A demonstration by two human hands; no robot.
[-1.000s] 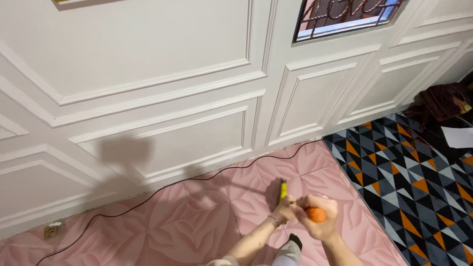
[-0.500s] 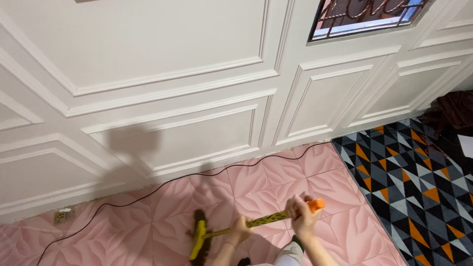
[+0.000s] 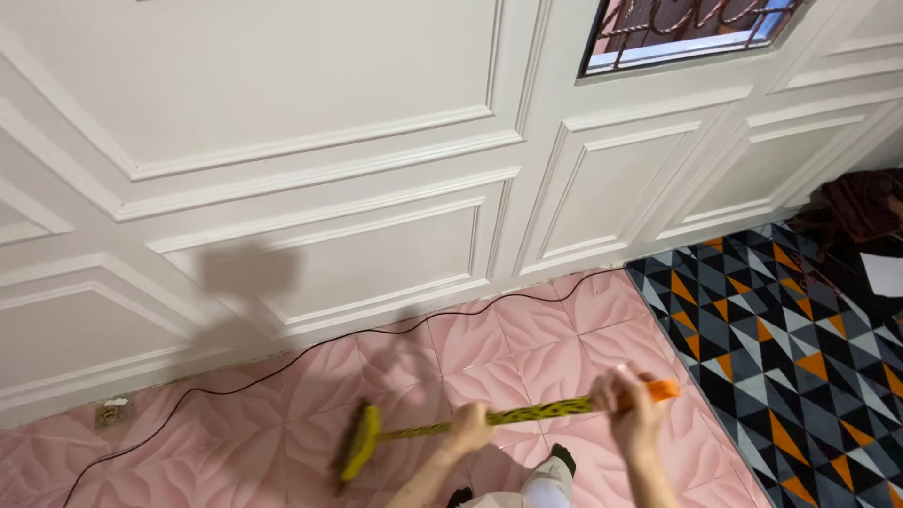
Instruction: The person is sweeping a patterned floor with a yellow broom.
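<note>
- 2 bare hands are gripping 1 long broom: the left hand [image 3: 467, 428] is clenching around the middle of the yellow, black-speckled handle [image 3: 527, 415], and the right hand [image 3: 628, 411] is closing around the upper end, just beside the smooth orange cap [image 3: 663, 389] that is poking out past the fingers.
- The broom's yellow-green brush head [image 3: 357, 442] is resting on the pink embossed floor tiles [image 3: 282, 423], low and left of the hands, with the handle slanting up toward the right.
- These tiles are showing a raised leaf-like relief and a slight sheen.
- 1 thin black cable [image 3: 310, 356] is lying loosely along the floor near the foot of the wall, running from the left edge toward the right; it is sitting apart from the brush head, between it and the wall.
- The white panelled wall [image 3: 310, 179] is carrying rectangular raised mouldings, matte and smooth.
- 1 flat rug with black, grey and orange triangles [image 3: 790, 357] is covering the floor on the right, its straight edge meeting the pink tiles just beside the right hand.
- Bare tile is lying open on the left and in front of the brush head, up to the cable.
- 1 dark crumpled cloth [image 3: 856, 202] and 1 white sheet [image 3: 882, 273] are lying at the far right edge.
</note>
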